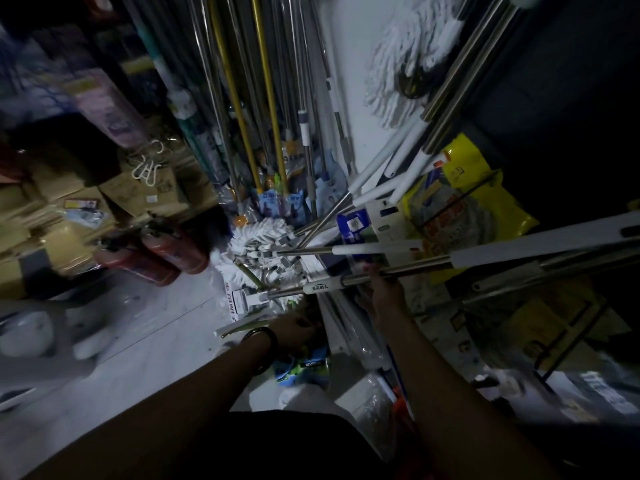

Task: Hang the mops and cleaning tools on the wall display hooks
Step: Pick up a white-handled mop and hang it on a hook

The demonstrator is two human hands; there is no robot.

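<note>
Mops, assorted, in a dim storeroom seen from above.

- Mop handle (415, 267): bare steel with a white labelled sleeve near its lower end. It lies slanted, low end down among the mop heads on the floor, upper end running off to the right edge. The right hand (382, 291) grips it, fingers curled round the steel just past the sleeve.
- Left hand (294, 327): reaches down beside the heap, above a blue and green packet (306, 364). A dark wristband (265, 337) sits on the wrist. The fingers are in shadow; cannot tell whether they hold anything.
- White mop heads (258, 242): bunched on the floor at the foot of the wall, several steel handles fanning out from them to the right.
- Upright poles (266, 81): yellow and steel, standing against the white wall (349, 57).
- String mop (408, 64): white, against the wall, upper right.
- Yellow bag (479, 168): behind the slanted handles, right side.
- Fire extinguishers (162, 261): two, red, lying on the floor (156, 323), left of the mop heads.
- Cardboard boxes (131, 192): stacked behind the extinguishers.
</note>
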